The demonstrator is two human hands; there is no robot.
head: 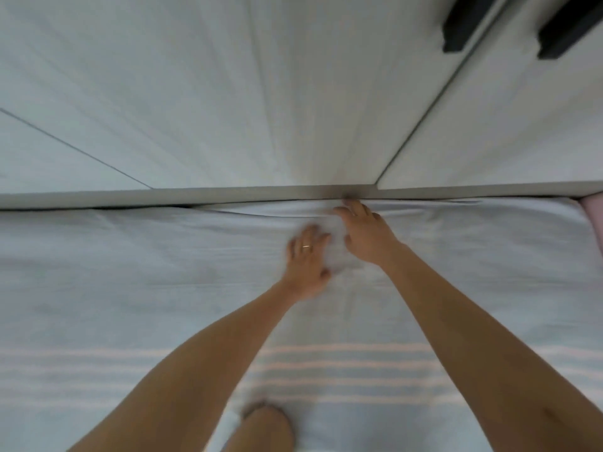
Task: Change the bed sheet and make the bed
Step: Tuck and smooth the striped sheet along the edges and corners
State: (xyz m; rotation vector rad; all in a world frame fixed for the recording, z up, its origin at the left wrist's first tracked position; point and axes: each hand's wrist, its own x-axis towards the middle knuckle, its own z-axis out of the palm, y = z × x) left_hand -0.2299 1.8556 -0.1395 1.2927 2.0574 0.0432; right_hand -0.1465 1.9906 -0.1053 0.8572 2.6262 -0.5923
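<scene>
1. Pale wardrobe doors fill the background, and their grey base ledge runs just beyond the fingertips along the far side of the bed.
2. Spread flat over the mattress is the bed sheet, light blue-white, lying under both palms and reaching up to the ledge.
3. On the sheet the left hand lies palm down, fingers spread wide and holding nothing; a ring shows on one of them.
4. Just beside it and farther forward, the right hand stretches out with its fingers loosely spread, tips pressing the sheet where it meets the ledge. Motion blur softens the detail.
5. A long fold in the sheet runs leftward from the right fingertips.
6. Behind the wrists, pink stripes cross the sheet, and a bare knee rests on it.
7. Well beyond the right fingers, two black handles sit on the doors; something pink shows at the far right edge.
</scene>
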